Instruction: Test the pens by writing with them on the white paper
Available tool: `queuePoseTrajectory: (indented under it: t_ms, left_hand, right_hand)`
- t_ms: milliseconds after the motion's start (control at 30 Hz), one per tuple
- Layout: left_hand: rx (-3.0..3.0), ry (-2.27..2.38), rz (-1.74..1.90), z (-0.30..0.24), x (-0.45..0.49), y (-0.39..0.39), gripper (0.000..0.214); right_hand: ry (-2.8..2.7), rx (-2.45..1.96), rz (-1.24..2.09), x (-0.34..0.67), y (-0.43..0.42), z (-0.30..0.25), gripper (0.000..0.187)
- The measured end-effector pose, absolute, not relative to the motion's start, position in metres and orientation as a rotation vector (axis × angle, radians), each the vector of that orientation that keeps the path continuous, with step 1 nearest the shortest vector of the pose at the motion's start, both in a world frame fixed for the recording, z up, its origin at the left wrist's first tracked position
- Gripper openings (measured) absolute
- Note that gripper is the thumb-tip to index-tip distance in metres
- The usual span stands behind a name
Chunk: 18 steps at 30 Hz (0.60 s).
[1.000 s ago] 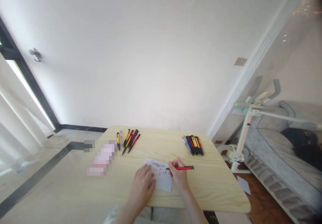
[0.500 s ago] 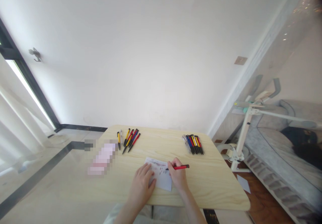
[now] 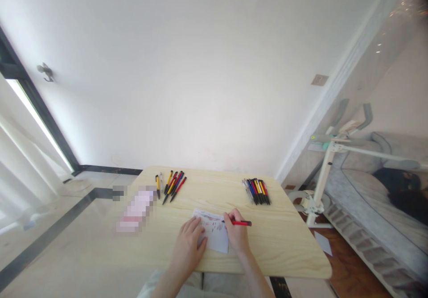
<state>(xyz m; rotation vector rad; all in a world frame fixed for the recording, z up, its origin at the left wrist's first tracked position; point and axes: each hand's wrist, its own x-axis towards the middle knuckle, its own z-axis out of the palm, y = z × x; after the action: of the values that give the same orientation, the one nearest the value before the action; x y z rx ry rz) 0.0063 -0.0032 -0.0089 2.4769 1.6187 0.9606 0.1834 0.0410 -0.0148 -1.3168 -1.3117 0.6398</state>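
A small sheet of white paper (image 3: 216, 241) with dark and reddish marks lies near the front of the table. My left hand (image 3: 190, 240) rests flat on its left side, fingers stretched out and slightly apart. In my right hand (image 3: 236, 231) is a red pen (image 3: 241, 223) with black ends, pinched between thumb and fingers. Its writing end points left, close to the upper right part of the paper. Whether the tip touches the sheet I cannot tell.
On the wooden table (image 3: 284, 244), loose pens (image 3: 174, 186) lie at the back left, and a tight row of pens (image 3: 257, 192) at the back right. A blurred-out pinkish patch (image 3: 137, 211) covers the left edge. Beyond stand a white wall and, right, a white exercise machine (image 3: 323, 177).
The pen tip in my right hand has shifted slightly up the paper, toward its upper right edge. My left hand stays in place.
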Motion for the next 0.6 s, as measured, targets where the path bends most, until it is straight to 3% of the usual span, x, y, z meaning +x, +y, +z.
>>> queuePoseTrajectory:
  t_ms: [267, 400, 600]
  left_hand:
    - [2.475, 1.614, 0.977, -0.009, 0.006, -0.004, 0.015]
    - [2.479, 1.586, 0.962, -0.002, 0.006, -0.009, 0.021]
    - [2.537, 1.375, 0.874, 0.011, 0.003, -0.016, 0.031]
  right_hand:
    - [-1.192, -1.313, 0.680, 0.183, 0.034, -0.004, 0.022]
    - [-1.413, -1.290, 0.477, 0.179, 0.031, -0.001, 0.013]
    - [-1.597, -1.273, 0.393, 0.173, 0.028, 0.000, 0.015]
